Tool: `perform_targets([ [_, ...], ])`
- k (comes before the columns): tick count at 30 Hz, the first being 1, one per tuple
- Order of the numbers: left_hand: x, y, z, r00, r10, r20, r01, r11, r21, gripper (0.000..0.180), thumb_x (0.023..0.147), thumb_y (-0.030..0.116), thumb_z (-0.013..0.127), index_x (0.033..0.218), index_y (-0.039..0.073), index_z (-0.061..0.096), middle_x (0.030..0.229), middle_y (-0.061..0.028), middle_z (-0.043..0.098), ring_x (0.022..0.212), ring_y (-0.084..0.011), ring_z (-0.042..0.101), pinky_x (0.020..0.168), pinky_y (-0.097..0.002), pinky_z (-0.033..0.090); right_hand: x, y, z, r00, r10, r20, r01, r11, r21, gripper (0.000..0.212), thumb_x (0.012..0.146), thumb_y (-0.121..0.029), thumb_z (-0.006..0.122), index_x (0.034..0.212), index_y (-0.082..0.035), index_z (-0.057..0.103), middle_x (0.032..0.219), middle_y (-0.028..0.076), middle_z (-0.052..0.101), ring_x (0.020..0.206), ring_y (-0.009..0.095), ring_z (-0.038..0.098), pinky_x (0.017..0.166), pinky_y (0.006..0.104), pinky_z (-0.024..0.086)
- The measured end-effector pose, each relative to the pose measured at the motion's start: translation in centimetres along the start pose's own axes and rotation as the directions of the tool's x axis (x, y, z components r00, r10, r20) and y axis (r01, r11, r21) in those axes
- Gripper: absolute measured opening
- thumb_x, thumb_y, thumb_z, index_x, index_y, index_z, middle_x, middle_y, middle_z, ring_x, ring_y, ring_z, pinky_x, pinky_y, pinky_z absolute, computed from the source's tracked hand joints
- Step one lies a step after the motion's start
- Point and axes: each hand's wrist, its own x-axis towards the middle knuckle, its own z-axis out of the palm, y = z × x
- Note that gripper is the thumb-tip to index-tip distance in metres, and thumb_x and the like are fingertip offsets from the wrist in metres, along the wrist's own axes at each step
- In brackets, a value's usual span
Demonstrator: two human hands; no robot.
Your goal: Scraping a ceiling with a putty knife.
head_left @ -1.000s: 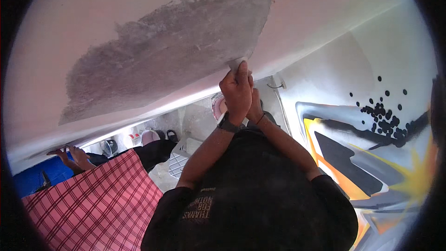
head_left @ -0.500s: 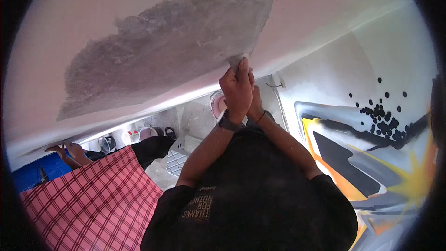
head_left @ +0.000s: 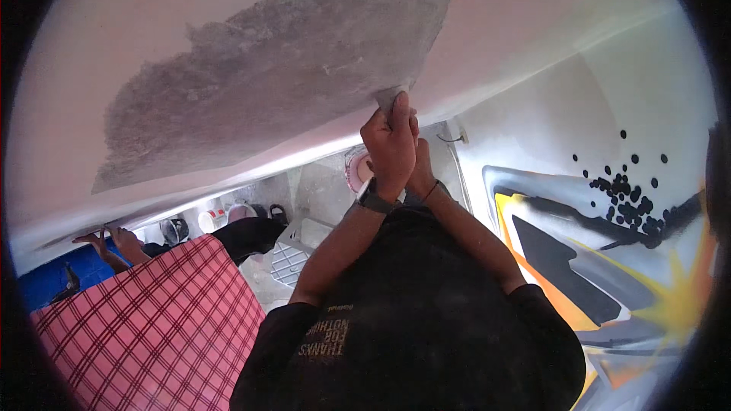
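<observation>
My left hand (head_left: pixel 391 148), with a dark watch on its wrist, is raised against the pale wall (head_left: pixel 518 23). Its thumb points up and its fingers are closed on a thin, flat grey piece (head_left: pixel 387 97), which lies at the lower right edge of a rough grey patch (head_left: pixel 266 76). Whether that piece is a blade or an abrasive sheet cannot be made out. Just behind and to the right is my right hand (head_left: pixel 422 171), a thin dark band on its wrist. Its fingers are mostly hidden by the left hand.
To the left, a co-worker in a red plaid shirt (head_left: pixel 152 320) has their hands (head_left: pixel 114 247) near the wall. Below stand a pinkish bucket (head_left: pixel 356 171), a white bucket (head_left: pixel 211 221) and a pale plastic item with a grid (head_left: pixel 289 265). A painted wall (head_left: pixel 563 266) rises at right.
My hands hold almost the same place, with only a slight shift at the patch's edge. The co-worker's hands have moved a little.
</observation>
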Motion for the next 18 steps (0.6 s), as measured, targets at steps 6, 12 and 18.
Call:
perform_targets([
  [6, 0.1, 0.6, 0.1, 1.000, -0.022, -0.009, 0.022, 1.000, -0.014, 0.040, 0.098, 0.021, 0.058, 0.063, 0.002, 0.052, 0.053, 0.0010, 0.050, 0.048, -0.0051, 0.043, 0.043, -0.0236, 0.031, 0.2, 0.0, 0.0, 0.999, -0.032, -0.016, 0.032, 0.999, 0.005, 0.027, 0.080, -0.020, 0.069, 0.074, 0.005, 0.061, 0.065, 0.014, 0.065, 0.071, 0.007, 0.057, 0.055, 0.0357, 0.046],
  [12, 0.1, 0.1, 0.2, 1.000, 0.029, -0.001, -0.029, 0.999, -0.031, 0.037, 0.099, 0.022, 0.054, 0.066, 0.006, 0.050, 0.053, 0.0018, 0.048, 0.042, -0.0045, 0.040, 0.038, -0.0221, 0.028, 0.1, 0.4, 0.4, 0.998, -0.037, -0.044, 0.038, 0.999, 0.032, 0.027, 0.081, -0.019, 0.068, 0.076, 0.006, 0.062, 0.066, 0.014, 0.065, 0.073, 0.008, 0.058, 0.057, 0.0354, 0.047],
  [18, -0.2, 0.6, 0.6, 0.998, 0.058, -0.002, -0.058, 0.998, -0.002, 0.037, 0.099, 0.022, 0.054, 0.066, 0.006, 0.050, 0.054, 0.0015, 0.048, 0.042, -0.0044, 0.040, 0.038, -0.0220, 0.028, -0.6, 0.5, 0.0, 0.999, -0.044, -0.031, 0.046, 0.998, 0.049, 0.025, 0.082, -0.020, 0.068, 0.078, 0.005, 0.063, 0.067, 0.014, 0.066, 0.074, 0.008, 0.059, 0.058, 0.0348, 0.049],
])
